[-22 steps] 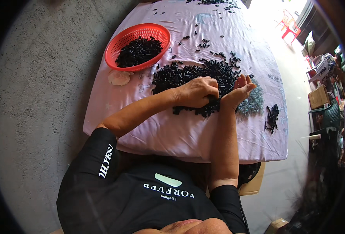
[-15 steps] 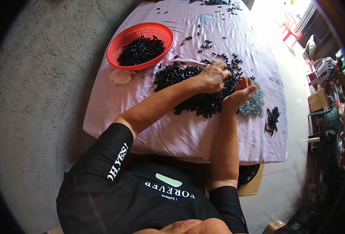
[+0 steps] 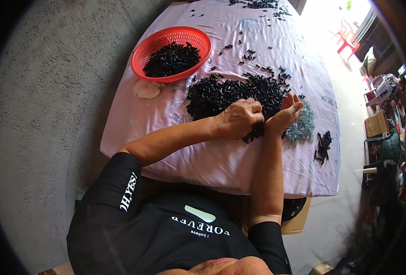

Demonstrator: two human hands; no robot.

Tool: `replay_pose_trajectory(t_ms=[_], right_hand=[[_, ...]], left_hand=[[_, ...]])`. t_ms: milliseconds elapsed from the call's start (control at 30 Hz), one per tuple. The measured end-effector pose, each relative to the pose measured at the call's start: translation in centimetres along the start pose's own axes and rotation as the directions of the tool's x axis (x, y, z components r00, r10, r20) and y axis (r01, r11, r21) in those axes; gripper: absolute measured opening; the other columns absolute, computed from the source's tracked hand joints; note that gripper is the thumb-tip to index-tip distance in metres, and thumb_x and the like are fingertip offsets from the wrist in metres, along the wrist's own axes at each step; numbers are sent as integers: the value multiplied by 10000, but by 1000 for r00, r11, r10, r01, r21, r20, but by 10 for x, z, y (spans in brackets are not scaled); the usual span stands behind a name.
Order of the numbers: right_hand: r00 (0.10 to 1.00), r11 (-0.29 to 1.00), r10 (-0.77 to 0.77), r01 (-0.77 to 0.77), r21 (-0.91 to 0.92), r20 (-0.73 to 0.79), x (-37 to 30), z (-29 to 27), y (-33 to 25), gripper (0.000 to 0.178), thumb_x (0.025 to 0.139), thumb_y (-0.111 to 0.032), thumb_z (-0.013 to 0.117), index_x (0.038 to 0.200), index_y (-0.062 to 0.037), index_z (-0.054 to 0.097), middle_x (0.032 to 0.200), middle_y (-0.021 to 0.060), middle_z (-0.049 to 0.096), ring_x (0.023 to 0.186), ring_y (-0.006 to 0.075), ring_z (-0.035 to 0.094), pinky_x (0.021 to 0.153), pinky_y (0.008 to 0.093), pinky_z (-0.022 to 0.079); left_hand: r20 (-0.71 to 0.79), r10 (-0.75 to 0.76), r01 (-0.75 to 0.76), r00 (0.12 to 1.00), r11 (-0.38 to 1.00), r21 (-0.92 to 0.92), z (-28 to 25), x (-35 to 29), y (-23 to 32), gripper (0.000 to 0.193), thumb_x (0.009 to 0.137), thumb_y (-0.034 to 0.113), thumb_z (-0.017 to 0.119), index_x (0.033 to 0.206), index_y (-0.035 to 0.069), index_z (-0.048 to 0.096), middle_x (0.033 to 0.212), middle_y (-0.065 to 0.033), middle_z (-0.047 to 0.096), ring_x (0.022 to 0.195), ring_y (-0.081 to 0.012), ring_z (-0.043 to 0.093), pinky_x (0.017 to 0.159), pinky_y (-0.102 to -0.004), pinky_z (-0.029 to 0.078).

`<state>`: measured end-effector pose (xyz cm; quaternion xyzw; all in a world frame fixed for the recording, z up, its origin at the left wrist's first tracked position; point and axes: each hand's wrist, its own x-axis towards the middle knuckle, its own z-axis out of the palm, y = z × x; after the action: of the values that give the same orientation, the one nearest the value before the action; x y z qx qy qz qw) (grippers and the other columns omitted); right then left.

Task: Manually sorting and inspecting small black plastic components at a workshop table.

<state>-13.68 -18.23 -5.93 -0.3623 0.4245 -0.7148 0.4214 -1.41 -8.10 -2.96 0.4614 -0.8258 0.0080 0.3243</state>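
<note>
A wide heap of small black plastic pieces (image 3: 221,91) is spread over the pink cloth. At its near edge my left hand (image 3: 242,118) is closed, knuckles up, with fingertips pressed together over the pieces; whatever they hold is hidden. Just right of it, my right hand (image 3: 283,117) is turned palm up, fingers half curled and apart. I see nothing clearly held in it. A pile of small silvery-grey metal pieces (image 3: 305,126), perhaps springs, touches the black heap's right side, close to my right hand.
A red plastic basket (image 3: 141,73) holding more black pieces stands at the far left of the cloth-covered table (image 3: 203,167). A small group of longer black pieces (image 3: 323,146) is near the right edge. Loose black pieces (image 3: 248,56) are scattered farther back. A red chair (image 3: 348,41) stands beyond.
My left hand has drawn back toward me and slightly left, from the heap's far part to its near edge. The right hand stays nearly in place, palm up.
</note>
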Motion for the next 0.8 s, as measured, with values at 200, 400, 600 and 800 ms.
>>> replay_pose_trajectory(t_ms=[200,400,600,800], right_hand=[[999,1000,8,-7,-26,39,-5,3,-6,651,1014,-539,277,1246,31,491,1155,167,597,1074,230,568,966,347,431],[999,997,-12,15,-70,50,-5,4,-1,658,1007,-550,298,1232,36,494,1125,160,608,1029,223,589,944,344,441],[984,973,-96,125,-193,152,-3,3,5,612,1006,-529,338,1165,29,536,1085,160,604,903,228,636,804,349,482],[951,765,-147,283,-579,271,-15,6,-15,530,996,-509,357,1049,-45,609,773,106,670,684,262,665,661,388,497]], left_hand=[[-65,-342,345,937,938,37,-13,24,-58,212,793,104,628,997,62,669,978,-149,628,1000,-347,578,928,-420,449],[2,-434,431,901,895,113,15,31,-79,286,793,300,649,1001,106,675,964,-143,616,1010,-329,582,938,-423,441],[135,-428,434,894,900,-23,-6,29,-69,197,781,210,641,890,46,642,948,-150,608,960,-323,591,877,-423,450],[3,-229,227,973,961,-158,-32,-3,-37,112,766,78,624,870,38,621,896,-142,577,915,-334,574,847,-424,457]])
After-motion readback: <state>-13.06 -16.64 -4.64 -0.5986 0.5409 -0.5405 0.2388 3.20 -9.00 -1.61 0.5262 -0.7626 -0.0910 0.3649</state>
